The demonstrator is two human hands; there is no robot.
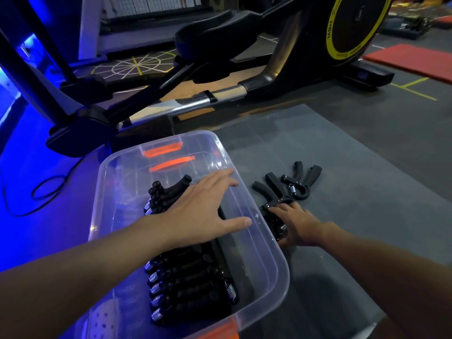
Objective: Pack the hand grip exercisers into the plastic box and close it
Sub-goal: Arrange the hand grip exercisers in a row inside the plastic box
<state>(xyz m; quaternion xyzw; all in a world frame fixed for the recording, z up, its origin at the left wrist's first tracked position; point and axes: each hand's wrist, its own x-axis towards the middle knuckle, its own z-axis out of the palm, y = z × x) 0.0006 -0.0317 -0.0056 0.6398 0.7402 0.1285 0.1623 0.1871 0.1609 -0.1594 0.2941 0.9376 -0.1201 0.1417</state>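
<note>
The left hand [203, 211] lies flat, fingers spread, on the exercisers [186, 272] inside the plastic box [277, 263]. The right hand [297, 226] clutches a bundle [277, 227] beside the box wall. With so many in one grip, one might slip out or snag the loose ones [293, 184] just past it.

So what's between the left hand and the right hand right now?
The plastic box's clear right wall, head view. The left hand lies flat on the packed exercisers inside; the right hand grips loose exercisers on the mat outside.
</note>
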